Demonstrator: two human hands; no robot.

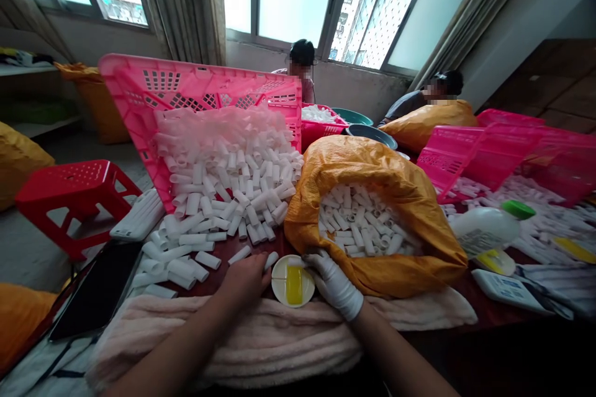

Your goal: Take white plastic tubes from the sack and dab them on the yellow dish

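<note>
My left hand (244, 280) is bare and curled at the table's near edge, with a short white tube (271, 260) at its fingertips. My right hand (333, 282) wears a white glove, and its fingers reach a round white dish (293, 281) holding a yellow sponge (294, 285). The glove also lies against the rim of an orange woven bag (372, 198) full of white tubes. A heap of white tubes (223, 192) spills across the table from a tilted pink plastic basket (200, 87). A pink towel (261, 341) lies under my forearms.
A red stool (77, 198) and a black tablet (95, 288) stand at the left. On the right are a plastic bottle with a green cap (488, 226), pink baskets (503, 155) and more tubes. Two seated co-workers (302, 65) (437, 96) are by the windows.
</note>
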